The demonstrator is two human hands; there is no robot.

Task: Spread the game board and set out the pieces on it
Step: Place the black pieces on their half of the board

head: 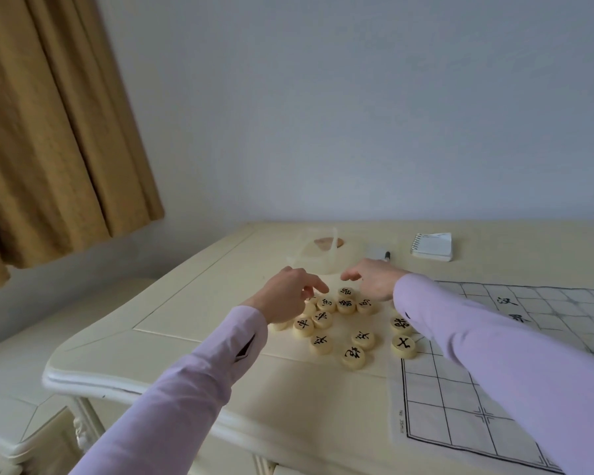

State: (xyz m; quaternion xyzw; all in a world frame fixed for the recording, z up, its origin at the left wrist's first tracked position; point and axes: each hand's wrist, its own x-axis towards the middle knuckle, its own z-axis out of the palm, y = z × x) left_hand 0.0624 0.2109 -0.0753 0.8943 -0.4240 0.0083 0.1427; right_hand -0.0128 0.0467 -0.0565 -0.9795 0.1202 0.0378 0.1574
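Sorting stage. The game board [460,399] lies spread on the table [192,303]; the pieces [345,305] sit heaped off its edge at 9 o'clock, one piece [404,345] just overlapping the border. Left hand [285,296] hovers over the heap with fingers bent down; whether it pinches a piece cannot be told. Right hand [374,281] reaches across, fingers loose, holding nothing visible. Next move, judged: lift single pieces and carry them toward 3 o'clock onto grid points. A clear container [318,255] at 12 o'clock, marker [387,256] and notepad [432,246] at 1 o'clock stand clear; the right sleeve covers part of the board

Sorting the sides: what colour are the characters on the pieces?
Black, on the cream pieces; head view.
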